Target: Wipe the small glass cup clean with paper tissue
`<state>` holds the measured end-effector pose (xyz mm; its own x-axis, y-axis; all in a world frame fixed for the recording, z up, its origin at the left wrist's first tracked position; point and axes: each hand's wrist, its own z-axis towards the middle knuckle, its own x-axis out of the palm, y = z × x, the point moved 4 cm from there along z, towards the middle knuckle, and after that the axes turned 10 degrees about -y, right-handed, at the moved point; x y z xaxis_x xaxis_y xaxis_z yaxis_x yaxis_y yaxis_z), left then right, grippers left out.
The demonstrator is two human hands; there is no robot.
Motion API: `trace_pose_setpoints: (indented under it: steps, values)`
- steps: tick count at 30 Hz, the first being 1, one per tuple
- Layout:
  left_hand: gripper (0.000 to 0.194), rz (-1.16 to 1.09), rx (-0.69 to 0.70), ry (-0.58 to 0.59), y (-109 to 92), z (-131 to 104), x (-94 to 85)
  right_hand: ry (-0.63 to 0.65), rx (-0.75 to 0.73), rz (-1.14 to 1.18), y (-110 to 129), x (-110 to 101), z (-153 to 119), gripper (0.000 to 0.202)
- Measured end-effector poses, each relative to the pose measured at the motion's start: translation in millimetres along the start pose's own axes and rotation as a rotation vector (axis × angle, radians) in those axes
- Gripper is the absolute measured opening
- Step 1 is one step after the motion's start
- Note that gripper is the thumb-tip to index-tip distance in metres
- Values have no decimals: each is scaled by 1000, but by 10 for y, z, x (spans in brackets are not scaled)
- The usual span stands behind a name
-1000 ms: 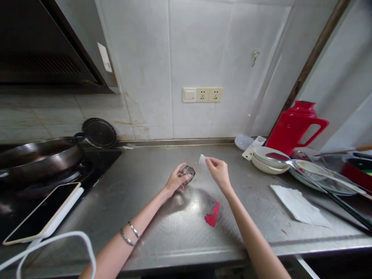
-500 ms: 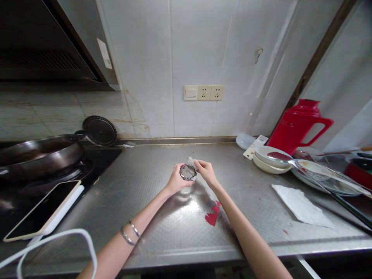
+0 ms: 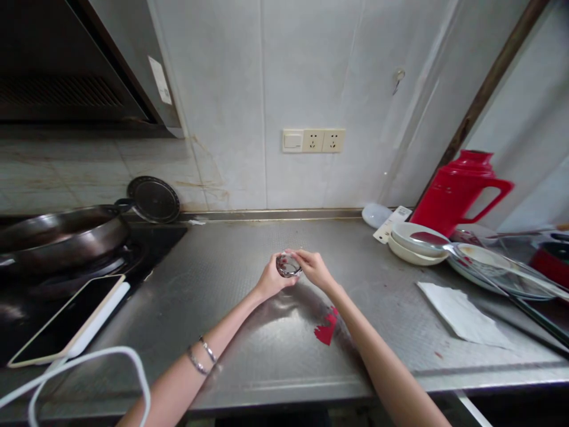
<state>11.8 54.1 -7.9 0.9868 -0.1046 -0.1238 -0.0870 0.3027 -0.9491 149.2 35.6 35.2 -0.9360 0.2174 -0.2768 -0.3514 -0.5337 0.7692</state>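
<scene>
Near the middle of the counter, a small clear round glass cup (image 3: 288,266) with a dark, shiny rim is tilted so its mouth faces me. My left hand (image 3: 269,280) wraps round its left side and underside, fingers closed. At the upper right of the rim, my right hand (image 3: 316,270) has its fingers bent and pressed together against the cup. The white tissue that showed at these fingers a moment ago is now mostly hidden. On the metal below my right forearm lie red torn paper scraps (image 3: 326,330).
A steel counter (image 3: 222,356) spans the front. To the left are a pan (image 3: 66,237) on the stove, a phone (image 3: 66,323) and a white cable (image 3: 100,351). Stacked bowls (image 3: 418,252), a red thermos (image 3: 457,193), plates with utensils and a folded napkin (image 3: 462,314) are right.
My right hand has moved slightly left, its fingertips now over the cup's rim. The white tissue that stuck up at its fingertips is mostly out of sight. My left hand keeps its hold.
</scene>
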Motion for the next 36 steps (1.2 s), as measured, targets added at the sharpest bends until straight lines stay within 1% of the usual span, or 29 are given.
trace_pose_setpoints:
  steps: [3, 5, 8, 10, 15, 18, 20, 23, 25, 28, 33, 36]
  values:
    - [68, -14, 9, -19, 18, 14, -12, -22, 23, 8, -19, -15, -10, 33]
    - [68, -23, -4, -47, 20, 26, -30, -91, 80, 55, -78, -14, -6, 35]
    - [68, -36, 1, -78, -17, 22, -46, -220, 205, 147, -211, 18, -2, 41]
    - [68, -25, 17, -82, -54, 4, -42, -255, 262, 175, -288, 59, -4, 45]
    - [72, 45, 58, -109, -88, -34, -35, -269, 308, 190, -375, 129, -26, 49]
    - [73, 97, 95, -165, -62, -22, -63, -279, 320, 187, -371, 123, -51, 49]
    - [73, 100, 106, -181, -39, -12, -73, -284, 318, 175, -342, 94, -63, 48]
    - [74, 69, 99, -143, -25, -13, -48, -276, 287, 116, -274, 34, -64, 46]
    - [73, 37, 82, -104, -30, -30, -11, -255, 282, 119, -250, 21, -57, 43]
    - [72, -16, 52, -74, -41, -59, 38, -228, 350, 269, -283, 76, -52, 36]
    - [70, -63, 34, -64, -48, -82, 79, -205, 549, 549, -363, 242, -79, 42]
    - [72, -26, 35, -85, -81, -99, 76, -198, 665, 704, -360, 304, -111, 41]
